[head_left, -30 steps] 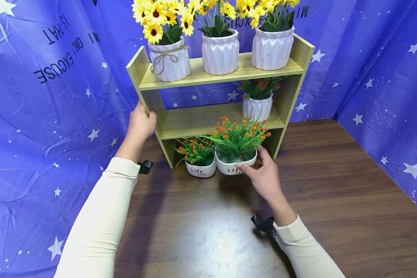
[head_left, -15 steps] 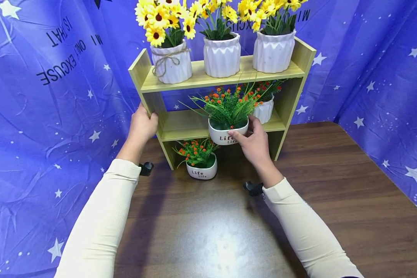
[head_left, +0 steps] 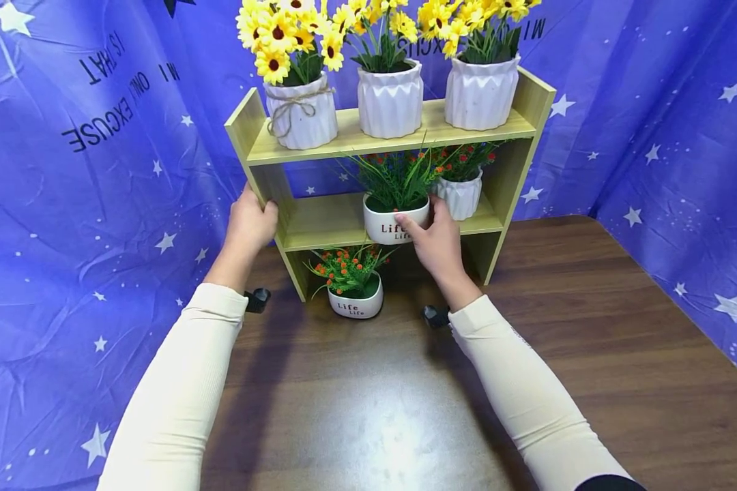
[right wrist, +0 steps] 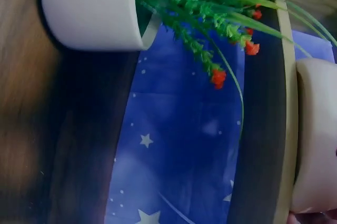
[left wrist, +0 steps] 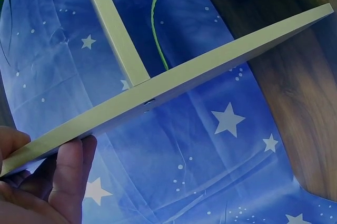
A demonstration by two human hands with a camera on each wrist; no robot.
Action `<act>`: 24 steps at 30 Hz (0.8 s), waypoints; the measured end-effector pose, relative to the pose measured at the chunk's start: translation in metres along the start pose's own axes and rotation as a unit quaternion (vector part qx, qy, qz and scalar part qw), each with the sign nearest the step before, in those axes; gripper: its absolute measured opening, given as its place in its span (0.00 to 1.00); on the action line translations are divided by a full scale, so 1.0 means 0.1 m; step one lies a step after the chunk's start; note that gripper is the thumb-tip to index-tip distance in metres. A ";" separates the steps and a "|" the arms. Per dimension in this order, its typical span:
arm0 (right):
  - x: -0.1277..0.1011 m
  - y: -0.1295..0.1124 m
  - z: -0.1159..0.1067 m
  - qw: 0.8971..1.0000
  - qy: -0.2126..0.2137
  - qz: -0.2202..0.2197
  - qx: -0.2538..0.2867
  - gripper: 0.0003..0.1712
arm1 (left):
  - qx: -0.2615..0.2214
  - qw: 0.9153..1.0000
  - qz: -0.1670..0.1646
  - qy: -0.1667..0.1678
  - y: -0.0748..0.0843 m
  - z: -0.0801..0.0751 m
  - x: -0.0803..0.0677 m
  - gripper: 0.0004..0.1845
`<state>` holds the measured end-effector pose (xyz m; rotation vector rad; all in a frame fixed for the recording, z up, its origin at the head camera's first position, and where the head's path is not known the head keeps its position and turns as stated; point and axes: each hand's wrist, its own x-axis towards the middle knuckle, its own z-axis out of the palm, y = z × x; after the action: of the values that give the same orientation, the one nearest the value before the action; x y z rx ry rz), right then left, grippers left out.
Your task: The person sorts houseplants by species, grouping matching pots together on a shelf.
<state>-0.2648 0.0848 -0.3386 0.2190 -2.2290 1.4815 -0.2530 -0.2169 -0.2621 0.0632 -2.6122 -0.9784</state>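
Note:
My left hand (head_left: pixel 252 219) grips the left side panel of the wooden shelf rack (head_left: pixel 258 146). In the left wrist view the fingers (left wrist: pixel 68 168) wrap the panel's edge. My right hand (head_left: pixel 437 240) holds an oval white flowerpot (head_left: pixel 381 226) marked "Life", thumb on its front and fingers round its right end. Green grass and orange blossoms rise from this pot. It stands at the front of the middle board, and in the right wrist view its base (right wrist: pixel 318 145) lies right beside the board's edge (right wrist: pixel 289 129). A matching flowerpot (head_left: pixel 356 305) stands on the table before the bottom opening.
Three white pots of yellow sunflowers, one tied with twine (head_left: pixel 302 114), stand on the top board. A white fluted pot (head_left: pixel 460 196) with red flowers sits right on the middle board. Blue star-printed cloth (head_left: pixel 98 273) hangs around the brown table (head_left: pixel 589 327).
My right hand has lifted the oval flowerpot from beside its match up to the middle board, slightly left and inward. The left hand keeps its grip on the side panel.

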 end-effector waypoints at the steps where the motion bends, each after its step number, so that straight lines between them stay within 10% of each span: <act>1: 0.01 0.00 0.01 1.000 -0.003 0.001 -0.007 0.41 | 0.000 1.000 -0.002 -0.002 -0.01 0.00 0.00 0.19; 24: 0.32 0.00 0.13 0.998 -0.039 -0.003 -0.046 0.46 | -0.005 1.000 0.002 0.006 -0.02 0.01 0.00 0.18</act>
<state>-0.2972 0.0773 -0.3284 0.2575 -2.3500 1.3849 -0.2535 -0.2173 -0.2642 0.0610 -2.5959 -0.9876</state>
